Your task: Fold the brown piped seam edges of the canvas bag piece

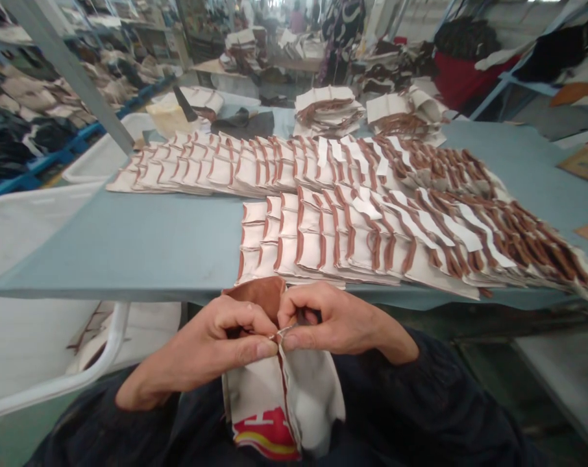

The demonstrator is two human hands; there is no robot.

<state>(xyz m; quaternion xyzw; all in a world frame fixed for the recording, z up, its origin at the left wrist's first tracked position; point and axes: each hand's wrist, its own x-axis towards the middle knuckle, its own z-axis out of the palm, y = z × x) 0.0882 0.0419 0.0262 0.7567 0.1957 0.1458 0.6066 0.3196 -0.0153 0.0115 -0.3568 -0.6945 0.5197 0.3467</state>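
Close to my body, past the table's front edge, I hold a sewn piece (311, 389) of off-white cloth and brown suede-like material. A red and yellow print shows near its bottom, and a brown flap stands up at its top. My left hand (226, 340) pinches the piece at the left of its central seam, thumb over curled fingers. Just right of the seam, my right hand (330, 318) pinches it too, the fingertips of both hands almost touching. What lies between the fingertips is too small to make out.
Two long rows of overlapping cream and brown pieces (313, 233) lie across the blue-covered table (177, 240), with white strips (450, 230) on some. Stacked pieces (328, 107) stand behind them. White tubs (31, 227) are at the left, beside a slanting metal post (74, 71).
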